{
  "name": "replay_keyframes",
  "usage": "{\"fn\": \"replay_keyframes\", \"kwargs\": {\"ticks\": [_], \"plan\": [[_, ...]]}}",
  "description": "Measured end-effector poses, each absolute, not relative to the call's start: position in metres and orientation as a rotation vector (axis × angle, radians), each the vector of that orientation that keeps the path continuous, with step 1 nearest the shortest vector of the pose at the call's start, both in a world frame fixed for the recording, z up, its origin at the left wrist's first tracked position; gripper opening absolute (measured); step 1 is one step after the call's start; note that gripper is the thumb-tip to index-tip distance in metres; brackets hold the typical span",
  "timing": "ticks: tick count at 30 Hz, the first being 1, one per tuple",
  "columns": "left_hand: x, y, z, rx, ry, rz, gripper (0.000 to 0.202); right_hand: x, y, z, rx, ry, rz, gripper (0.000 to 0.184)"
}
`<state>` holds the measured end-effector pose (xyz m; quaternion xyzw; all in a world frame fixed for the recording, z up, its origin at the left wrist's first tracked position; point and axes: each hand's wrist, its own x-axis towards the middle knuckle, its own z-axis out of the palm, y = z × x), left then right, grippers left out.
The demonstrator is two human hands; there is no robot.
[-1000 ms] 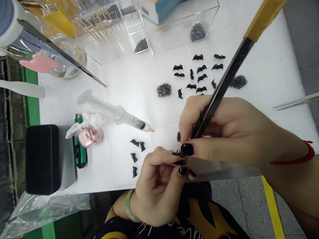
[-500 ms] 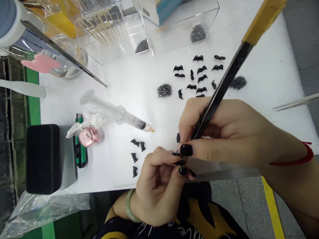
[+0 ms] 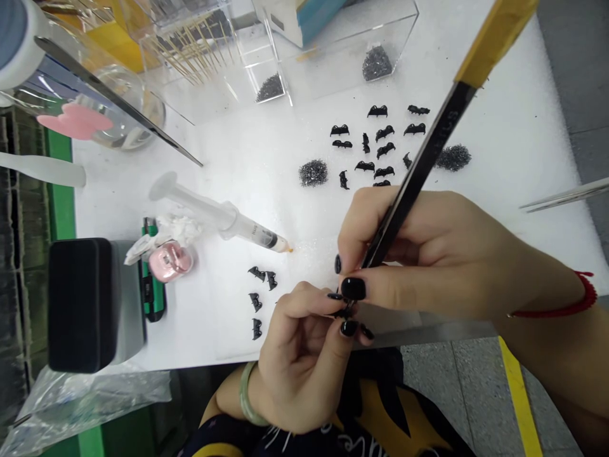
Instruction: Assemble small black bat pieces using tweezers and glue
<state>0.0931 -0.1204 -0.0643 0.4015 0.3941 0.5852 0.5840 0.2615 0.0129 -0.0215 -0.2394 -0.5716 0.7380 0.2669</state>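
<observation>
The right hand [image 3: 428, 254] is closed on a pair of black tweezers [image 3: 423, 166] with a yellow upper end, thumb and forefinger pinching the shaft low down while the handle slants up and away towards the far right. The tweezer tips are hidden behind the fingers, so I cannot tell whether they are closed. The left hand [image 3: 299, 362] is curled with its thumb and fingertips pinched on a small black piece [image 3: 343, 312], held just above the near edge of the white foam surface [image 3: 247, 146] and directly under the right thumb; the two hands touch at this point. The piece is mostly covered and its shape cannot be confirmed. Just left of the left hand, four black bat-shaped pieces [image 3: 259, 289] lie on the foam. A syringe [image 3: 223, 219] lies beyond them, its orange tip pointing right. Further back, a larger group of bat-shaped pieces [image 3: 380, 143] lies between two heaps of dark glittering grains [image 3: 313, 172]. A clear plastic box [image 3: 333, 57] stands at the far edge, with more grains inside. A black block [image 3: 80, 304] sits at the near left corner, with a small pink item [image 3: 170, 261] beside it. The left wrist bears a pale green bangle [image 3: 247, 393], the right wrist a red cord [image 3: 571, 304].
</observation>
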Motion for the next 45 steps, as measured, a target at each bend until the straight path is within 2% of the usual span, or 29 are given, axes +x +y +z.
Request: {"fn": "replay_keyframes", "kwargs": {"ticks": [10,25,33,45], "plan": [[0.0951,-0.1199,-0.0665,0.951,0.931,1.376,0.041,0.2606,0.0111,-0.0202,-0.63,-1.483,2.035,0.019],[0.096,-0.1177,-0.0633,0.901,0.934,1.437,0.041,0.2536,0.0098,-0.0248,-0.685,-1.349,2.077,0.009],[0.0962,-0.117,-0.0606,0.886,0.972,1.423,0.038,0.2529,0.0086,-0.0253,-0.571,-1.189,2.246,0.011],[0.0969,-0.1173,-0.0601,0.912,0.996,1.398,0.037,0.2525,0.0108,-0.0247,-0.592,-1.281,2.162,0.013]]}}
